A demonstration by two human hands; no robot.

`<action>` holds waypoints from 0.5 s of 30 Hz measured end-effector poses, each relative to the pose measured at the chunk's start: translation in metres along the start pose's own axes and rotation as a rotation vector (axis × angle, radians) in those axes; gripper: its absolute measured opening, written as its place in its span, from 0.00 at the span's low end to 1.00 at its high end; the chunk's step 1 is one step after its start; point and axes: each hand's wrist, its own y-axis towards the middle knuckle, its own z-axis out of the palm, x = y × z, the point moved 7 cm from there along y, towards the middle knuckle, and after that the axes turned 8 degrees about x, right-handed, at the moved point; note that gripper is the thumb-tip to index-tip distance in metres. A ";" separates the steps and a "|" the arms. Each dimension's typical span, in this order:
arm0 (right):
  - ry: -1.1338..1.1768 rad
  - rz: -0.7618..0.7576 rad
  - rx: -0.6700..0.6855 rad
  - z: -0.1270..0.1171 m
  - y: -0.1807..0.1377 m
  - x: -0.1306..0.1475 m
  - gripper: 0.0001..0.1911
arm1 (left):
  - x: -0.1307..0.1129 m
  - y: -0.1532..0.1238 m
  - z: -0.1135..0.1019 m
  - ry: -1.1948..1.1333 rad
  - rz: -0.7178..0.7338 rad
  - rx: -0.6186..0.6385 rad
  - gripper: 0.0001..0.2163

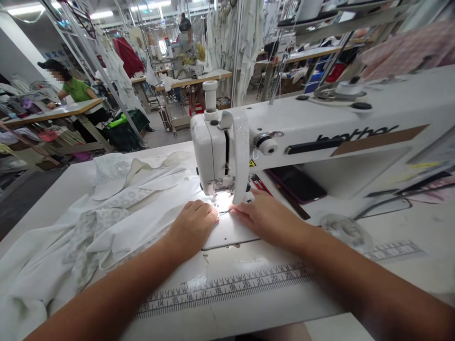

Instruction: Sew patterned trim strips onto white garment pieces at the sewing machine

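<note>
A white sewing machine (213, 147) stands before me, its lamp lighting the needle area brightly. Left of the needle, my left hand (195, 222) presses on white fabric (149, 208) with its fingers curled together at the fabric's edge. My right hand (265, 215) lies just right of the presser foot, thumb and forefinger closed near the fabric edge under the light. What its fingertips pinch is partly lost in the glare. The rest of the white cloth, with a grey-green leopard-like print in places, spreads in folds over the table's left side.
A dark phone (296, 182) lies under the machine arm, beside red-handled tools (261, 183). A clear round dish (346, 231) sits right of my forearm. A measuring tape strip (231, 286) runs along the table front. Co-workers sit at other machines behind.
</note>
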 end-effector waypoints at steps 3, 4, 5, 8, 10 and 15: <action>-0.051 0.161 -0.018 -0.011 -0.004 -0.043 0.10 | 0.001 -0.001 0.000 -0.015 -0.007 -0.030 0.06; -0.076 0.217 -0.023 -0.013 -0.005 -0.058 0.10 | 0.001 -0.002 0.000 -0.017 -0.008 -0.036 0.06; -0.103 0.264 -0.024 -0.013 -0.006 -0.070 0.10 | 0.001 -0.002 0.000 -0.023 -0.007 -0.038 0.07; -0.175 0.328 0.001 -0.006 -0.008 -0.085 0.13 | 0.005 -0.001 -0.002 -0.088 -0.033 -0.041 0.06; -0.207 0.323 0.029 0.001 -0.009 -0.082 0.15 | 0.010 -0.001 -0.003 -0.160 -0.071 -0.035 0.06; -0.240 0.381 0.045 0.011 -0.020 -0.074 0.19 | 0.018 -0.001 -0.002 -0.274 -0.107 -0.022 0.05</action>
